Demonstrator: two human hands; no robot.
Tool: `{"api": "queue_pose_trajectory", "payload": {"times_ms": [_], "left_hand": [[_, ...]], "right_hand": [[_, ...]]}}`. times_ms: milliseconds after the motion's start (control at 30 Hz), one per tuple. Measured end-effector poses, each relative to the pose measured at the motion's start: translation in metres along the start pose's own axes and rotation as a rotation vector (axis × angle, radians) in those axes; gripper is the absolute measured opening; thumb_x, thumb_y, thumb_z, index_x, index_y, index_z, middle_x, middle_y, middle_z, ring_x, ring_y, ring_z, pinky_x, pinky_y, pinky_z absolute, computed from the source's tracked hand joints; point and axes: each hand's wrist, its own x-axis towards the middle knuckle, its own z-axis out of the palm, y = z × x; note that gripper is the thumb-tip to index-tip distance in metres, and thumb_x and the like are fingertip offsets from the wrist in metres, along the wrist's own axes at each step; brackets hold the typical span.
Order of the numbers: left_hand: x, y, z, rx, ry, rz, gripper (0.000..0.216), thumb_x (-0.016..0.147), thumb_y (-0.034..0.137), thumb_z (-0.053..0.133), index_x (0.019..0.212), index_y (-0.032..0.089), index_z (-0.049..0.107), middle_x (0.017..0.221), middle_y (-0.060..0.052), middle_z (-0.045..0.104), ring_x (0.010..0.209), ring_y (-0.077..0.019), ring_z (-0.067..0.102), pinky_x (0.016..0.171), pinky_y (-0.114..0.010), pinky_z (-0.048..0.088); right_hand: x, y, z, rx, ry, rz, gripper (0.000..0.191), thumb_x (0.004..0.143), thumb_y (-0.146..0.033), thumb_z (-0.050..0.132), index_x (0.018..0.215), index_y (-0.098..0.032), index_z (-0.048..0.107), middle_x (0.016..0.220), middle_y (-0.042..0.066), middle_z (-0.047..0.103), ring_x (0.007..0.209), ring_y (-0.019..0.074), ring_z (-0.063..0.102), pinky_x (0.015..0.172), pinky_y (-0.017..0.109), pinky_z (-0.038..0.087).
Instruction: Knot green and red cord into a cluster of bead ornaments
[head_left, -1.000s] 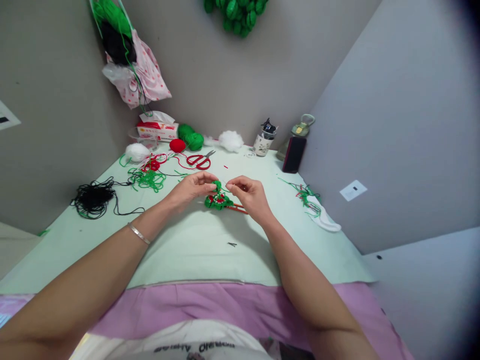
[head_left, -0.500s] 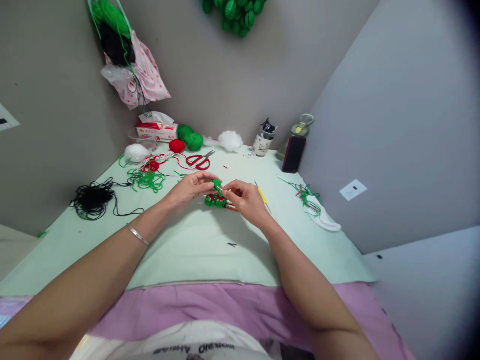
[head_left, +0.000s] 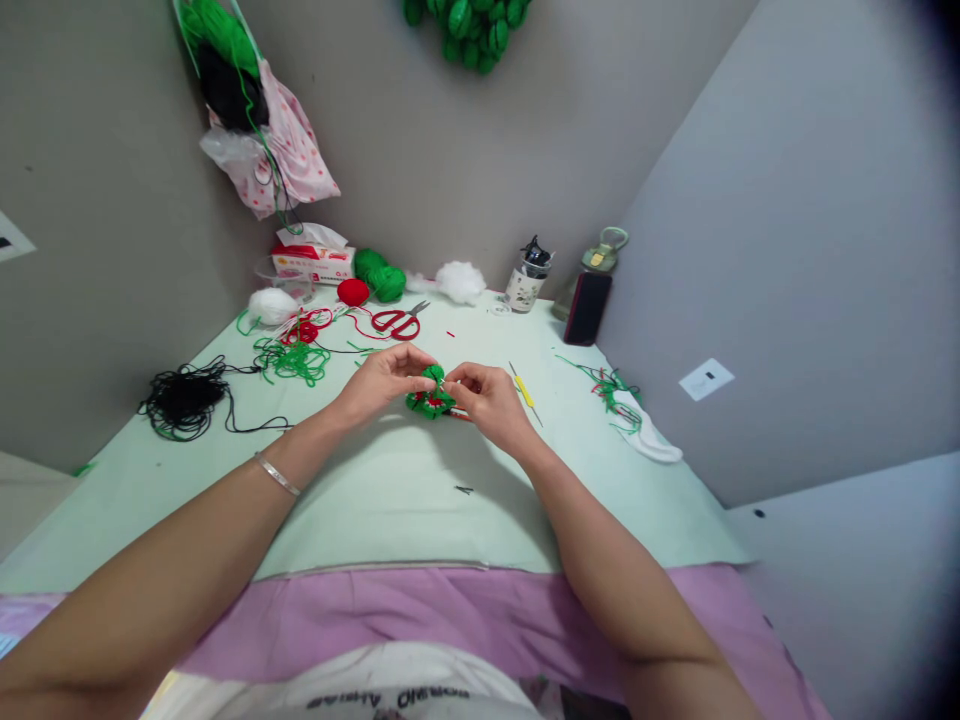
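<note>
My left hand point(head_left: 390, 380) is closed, pinching a green crocheted piece point(head_left: 433, 374) between thumb and fingers above the table. My right hand point(head_left: 484, 395) presses in from the other side, fingers closed on a thin pale needle-like tool point(head_left: 442, 383) whose tip touches the green piece. Most of that tool is hidden by the fingers. Just below the hands lies a green and red crocheted item point(head_left: 429, 406), partly covered. A yellow-handled crochet hook point(head_left: 524, 390) rests on the table to the right of my right hand.
Red-handled scissors point(head_left: 397, 322), a red yarn ball point(head_left: 352, 292), green yarn point(head_left: 380, 277) and white stuffing point(head_left: 460, 283) lie toward the back. Tangled black yarn point(head_left: 187, 400) is at left. A phone point(head_left: 588, 309) leans on a bottle point(head_left: 600, 252). Small black bits point(head_left: 464, 490) lie in front.
My left thumb and the green piece have shifted slightly, and the piece now stands more upright between my fingers. The right hand stays nearly where it was.
</note>
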Motion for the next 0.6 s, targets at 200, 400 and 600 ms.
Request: {"api": "queue_pose_trajectory", "payload": {"times_ms": [200, 400, 600], "left_hand": [[-0.0012, -0.0008, 0.0015, -0.031, 0.02, 0.019, 0.032, 0.063, 0.028, 0.084, 0.089, 0.018, 0.068, 0.089, -0.003, 0.069, 0.084, -0.018, 0.064, 0.08, -0.032, 0.049], [0.0001, -0.0002, -0.003, -0.073, -0.013, 0.022, 0.032, 0.064, 0.027, 0.085, 0.09, 0.018, 0.068, 0.088, -0.002, 0.068, 0.082, -0.0167, 0.063, 0.077, -0.031, 0.049], [-0.0022, 0.001, 0.0035, -0.068, 0.013, 0.04, 0.033, 0.062, 0.028, 0.086, 0.086, 0.017, 0.067, 0.085, -0.002, 0.068, 0.082, -0.0168, 0.062, 0.077, -0.031, 0.048]], "right_hand": [[0.0047, 0.0073, 0.0041, 0.208, -0.023, 0.004, 0.017, 0.078, -0.035, 0.063, 0.076, -0.018, 0.066, 0.054, -0.005, 0.046, 0.052, 0.01, 0.038, 0.051, 0.024, 0.031], [0.0062, 0.0069, -0.0004, 0.367, -0.082, 0.011, 0.024, 0.074, -0.04, 0.072, 0.078, -0.016, 0.068, 0.058, -0.004, 0.051, 0.053, 0.0081, 0.037, 0.052, 0.023, 0.031], [0.006, 0.0107, 0.006, 0.504, -0.084, 0.146, 0.032, 0.07, -0.045, 0.077, 0.074, -0.016, 0.063, 0.057, -0.005, 0.052, 0.047, 0.0054, 0.037, 0.046, 0.021, 0.029]]}}
